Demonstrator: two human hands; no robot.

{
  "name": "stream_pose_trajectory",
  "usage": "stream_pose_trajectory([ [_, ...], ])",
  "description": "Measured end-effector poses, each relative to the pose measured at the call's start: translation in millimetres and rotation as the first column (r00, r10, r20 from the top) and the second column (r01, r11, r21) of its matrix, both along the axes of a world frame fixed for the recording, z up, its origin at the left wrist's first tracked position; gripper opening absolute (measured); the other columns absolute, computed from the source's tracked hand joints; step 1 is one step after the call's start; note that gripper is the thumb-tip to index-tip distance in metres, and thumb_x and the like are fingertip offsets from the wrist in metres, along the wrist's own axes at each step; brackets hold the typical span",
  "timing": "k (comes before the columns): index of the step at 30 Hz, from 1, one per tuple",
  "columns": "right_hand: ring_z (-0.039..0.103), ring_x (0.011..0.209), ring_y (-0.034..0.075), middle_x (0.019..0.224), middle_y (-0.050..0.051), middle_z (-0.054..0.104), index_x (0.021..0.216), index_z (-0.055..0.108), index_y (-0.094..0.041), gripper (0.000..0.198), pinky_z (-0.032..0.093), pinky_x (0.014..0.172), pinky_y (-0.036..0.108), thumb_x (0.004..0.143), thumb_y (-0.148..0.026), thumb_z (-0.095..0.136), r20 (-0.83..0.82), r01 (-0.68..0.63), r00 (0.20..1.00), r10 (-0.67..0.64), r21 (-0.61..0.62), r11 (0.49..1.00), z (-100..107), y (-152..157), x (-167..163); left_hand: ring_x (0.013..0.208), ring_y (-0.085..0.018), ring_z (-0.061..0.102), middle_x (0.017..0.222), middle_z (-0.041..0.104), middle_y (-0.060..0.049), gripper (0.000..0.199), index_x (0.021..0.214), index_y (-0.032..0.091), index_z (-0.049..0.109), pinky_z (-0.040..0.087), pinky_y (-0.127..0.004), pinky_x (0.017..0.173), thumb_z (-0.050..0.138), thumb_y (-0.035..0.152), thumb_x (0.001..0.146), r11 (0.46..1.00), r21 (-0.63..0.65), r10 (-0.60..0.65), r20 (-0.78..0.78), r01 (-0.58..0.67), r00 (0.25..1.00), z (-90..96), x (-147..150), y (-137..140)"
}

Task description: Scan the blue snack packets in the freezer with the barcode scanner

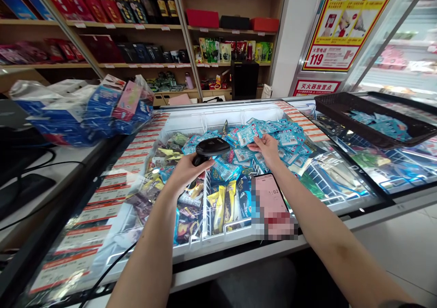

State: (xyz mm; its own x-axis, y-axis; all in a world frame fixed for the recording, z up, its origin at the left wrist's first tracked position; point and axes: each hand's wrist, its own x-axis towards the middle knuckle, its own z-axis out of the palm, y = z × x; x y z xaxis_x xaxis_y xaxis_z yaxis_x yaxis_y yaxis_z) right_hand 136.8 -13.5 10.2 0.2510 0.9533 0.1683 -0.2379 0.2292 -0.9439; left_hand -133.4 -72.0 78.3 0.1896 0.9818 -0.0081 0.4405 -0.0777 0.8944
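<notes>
My left hand [191,171] is wrapped round the handle of a black barcode scanner [212,147], whose head points to the right. Between the thumb and fingers of my right hand [266,148] is the edge of a light-blue packet [246,135], its printed face and white label turned up. More blue packets [290,137] lie in a loose pile around and behind it, on the glass top of a chest freezer [191,255]. Below my right wrist a phone [269,194] lies with its screen lit, partly blurred out.
Yellow-wrapped ice creams [225,203] and white wire baskets [205,207] show under the glass. A dark tray [362,114] with blue packets stands at the right. Bagged boxes [85,110] sit at the left. The scanner cable [112,267] trails down-left. Price labels [99,207] line the freezer's left side.
</notes>
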Motion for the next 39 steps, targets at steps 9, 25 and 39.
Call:
stream_pose_trajectory([
  [9,0.075,0.071,0.021,0.062,-0.006,0.056,0.075,0.039,-0.024,0.046,0.063,0.069,0.032,0.071,-0.05,0.077,0.048,0.001,0.999,0.0,-0.016,1.0,-0.5,-1.0,-1.7,0.047,-0.013,0.052,0.056,0.059,-0.001,0.033,0.071,0.017,0.062,0.04,-0.025,0.047,0.074,0.048,0.068,0.999,-0.022,-0.026,0.029,0.026,0.999,2.5,5.9,-3.1],
  [25,0.075,0.07,0.02,0.06,-0.006,0.058,0.074,0.04,-0.023,0.048,0.064,0.063,0.028,0.07,-0.049,0.08,0.024,-0.028,0.999,0.028,-0.006,1.0,-4.1,1.3,-0.6,0.049,-0.017,0.056,0.054,0.06,-0.002,0.035,0.077,0.017,0.063,0.043,-0.027,0.049,0.072,0.051,0.071,0.999,-0.019,-0.037,-0.009,0.037,0.999,-6.0,3.6,1.7],
  [39,0.074,0.067,0.022,0.061,-0.004,0.062,0.076,0.043,-0.024,0.042,0.064,0.064,0.034,0.07,-0.046,0.078,0.001,0.081,0.997,-0.081,0.039,0.996,3.1,-0.3,4.3,0.048,-0.013,0.053,0.055,0.059,0.0,0.036,0.076,0.015,0.062,0.039,-0.024,0.049,0.073,0.05,0.071,0.999,0.01,0.037,0.061,-0.038,0.997,-2.5,3.8,0.1],
])
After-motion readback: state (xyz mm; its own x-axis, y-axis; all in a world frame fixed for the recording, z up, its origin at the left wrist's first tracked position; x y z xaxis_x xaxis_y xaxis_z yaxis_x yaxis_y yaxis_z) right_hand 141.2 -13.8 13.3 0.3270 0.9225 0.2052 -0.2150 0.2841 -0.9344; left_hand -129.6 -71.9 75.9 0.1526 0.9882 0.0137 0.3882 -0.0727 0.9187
